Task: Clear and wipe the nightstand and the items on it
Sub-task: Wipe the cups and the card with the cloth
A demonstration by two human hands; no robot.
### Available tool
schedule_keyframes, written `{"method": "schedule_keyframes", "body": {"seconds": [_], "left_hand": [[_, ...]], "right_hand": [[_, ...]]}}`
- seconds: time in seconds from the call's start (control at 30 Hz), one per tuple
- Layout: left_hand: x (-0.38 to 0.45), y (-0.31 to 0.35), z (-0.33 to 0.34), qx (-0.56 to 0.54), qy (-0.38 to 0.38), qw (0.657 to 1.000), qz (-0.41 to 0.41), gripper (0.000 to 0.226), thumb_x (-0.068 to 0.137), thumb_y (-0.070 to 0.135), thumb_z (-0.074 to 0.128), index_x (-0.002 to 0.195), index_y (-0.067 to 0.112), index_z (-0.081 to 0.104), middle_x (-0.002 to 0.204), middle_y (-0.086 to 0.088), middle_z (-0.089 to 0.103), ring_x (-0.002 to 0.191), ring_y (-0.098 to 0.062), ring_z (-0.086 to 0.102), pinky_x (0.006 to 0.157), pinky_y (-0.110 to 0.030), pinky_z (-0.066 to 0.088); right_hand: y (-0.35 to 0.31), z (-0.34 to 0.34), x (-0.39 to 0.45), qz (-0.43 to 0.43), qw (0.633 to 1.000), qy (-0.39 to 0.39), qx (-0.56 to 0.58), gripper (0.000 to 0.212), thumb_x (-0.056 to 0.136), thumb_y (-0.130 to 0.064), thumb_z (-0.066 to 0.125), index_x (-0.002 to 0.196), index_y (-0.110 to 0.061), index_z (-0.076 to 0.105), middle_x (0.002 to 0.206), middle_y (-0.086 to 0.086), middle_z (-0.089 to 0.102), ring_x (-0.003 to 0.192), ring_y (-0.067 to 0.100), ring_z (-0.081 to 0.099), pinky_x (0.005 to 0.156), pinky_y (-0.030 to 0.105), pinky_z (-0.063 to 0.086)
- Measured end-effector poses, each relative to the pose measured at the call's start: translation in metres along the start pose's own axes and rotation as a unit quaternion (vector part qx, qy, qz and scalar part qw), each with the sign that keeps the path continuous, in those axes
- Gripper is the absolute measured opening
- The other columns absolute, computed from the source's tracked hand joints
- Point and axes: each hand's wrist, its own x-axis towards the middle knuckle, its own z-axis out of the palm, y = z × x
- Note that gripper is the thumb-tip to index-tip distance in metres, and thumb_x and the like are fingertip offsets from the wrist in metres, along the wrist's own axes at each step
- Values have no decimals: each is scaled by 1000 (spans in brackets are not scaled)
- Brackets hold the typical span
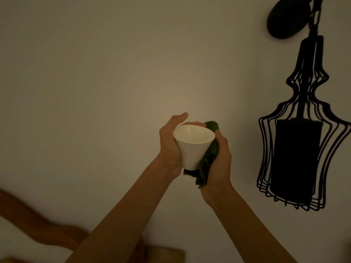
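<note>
A white cone-shaped cup [191,147] is held up in front of the wall, tilted with its mouth toward me. My left hand [170,147] grips its left side, thumb raised above the rim. My right hand [221,160] presses a dark green cloth [207,160] against the cup's right side and bottom. The cloth wraps behind the rim and hangs down below the cup. Only a corner of the wooden nightstand [171,255] shows at the bottom edge.
A black wire-cage wall lamp [300,149] hangs close on the right from a round black mount [288,18]. A curved wooden headboard [38,224] runs along the lower left. The plain wall [95,92] is dimly lit.
</note>
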Motion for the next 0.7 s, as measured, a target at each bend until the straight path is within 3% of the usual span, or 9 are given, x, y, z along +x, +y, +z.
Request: {"method": "schedule_keyframes", "body": {"seconds": [0.13, 0.2, 0.3, 0.37, 0.47, 0.57, 0.63, 0.7], "left_hand": [[5, 4, -5, -51, 56, 997, -5, 50, 82, 51, 49, 78, 9, 77, 80, -11, 72, 66, -25, 67, 64, -26, 53], [10, 2, -10, -58, 140, 988, 21, 52, 90, 53, 44, 69, 15, 73, 73, -8, 71, 67, -25, 65, 62, -27, 52], [8, 2, -6, -28, 229, 972, 49, 64, 97, 56, 33, 66, 18, 74, 80, -10, 73, 79, -30, 66, 65, -34, 55], [3, -5, 3, -5, 222, 974, 40, 64, 93, 63, 33, 81, 19, 78, 95, -13, 74, 90, -33, 69, 71, -40, 60], [-10, -12, 11, -50, 168, 984, 12, 70, 67, 72, 61, 105, 14, 75, 102, -16, 74, 93, -34, 71, 80, -46, 60], [-13, -8, 6, -69, 140, 988, -1, 77, 53, 65, 72, 108, 11, 72, 93, -14, 71, 84, -30, 69, 72, -40, 59], [-11, -3, 1, -35, 154, 987, 14, 54, 56, 55, 68, 90, 13, 72, 80, -9, 69, 72, -25, 66, 59, -32, 55], [-9, 1, -3, -10, 163, 986, 24, 28, 58, 45, 61, 66, 19, 67, 66, -3, 64, 60, -20, 62, 52, -25, 50]], "right_hand": [[4, 5, -7, -63, 997, 10, -32, 41, 90, -63, 54, 118, -35, 68, 102, 2, 73, 90, 21, 71, 65, 31, 59], [12, 8, -15, -151, 986, 2, -76, 47, 89, -58, 55, 128, -33, 62, 105, -3, 71, 94, 15, 69, 71, 24, 58], [17, 14, -23, -222, 968, 20, -112, 53, 93, -55, 52, 141, -32, 51, 116, -10, 67, 104, 5, 66, 84, 27, 60], [14, 18, -24, -222, 968, 46, -108, 53, 96, -55, 50, 142, -29, 50, 120, -5, 67, 107, 10, 66, 88, 36, 60], [14, 21, -23, -240, 961, 53, -123, 53, 97, -52, 52, 144, -26, 50, 126, 0, 66, 113, 15, 65, 90, 41, 60], [9, 19, -21, -218, 969, 22, -113, 47, 92, -57, 56, 126, -26, 64, 103, -6, 72, 93, 13, 71, 71, 32, 62], [-2, 18, -16, -157, 983, 18, -96, 38, 91, -61, 59, 100, -27, 71, 75, -7, 69, 68, 11, 68, 53, 28, 57], [-10, 18, -9, -66, 995, 1, -78, 33, 91, -60, 59, 87, -31, 74, 75, 1, 72, 66, 19, 69, 54, 38, 62]]}}
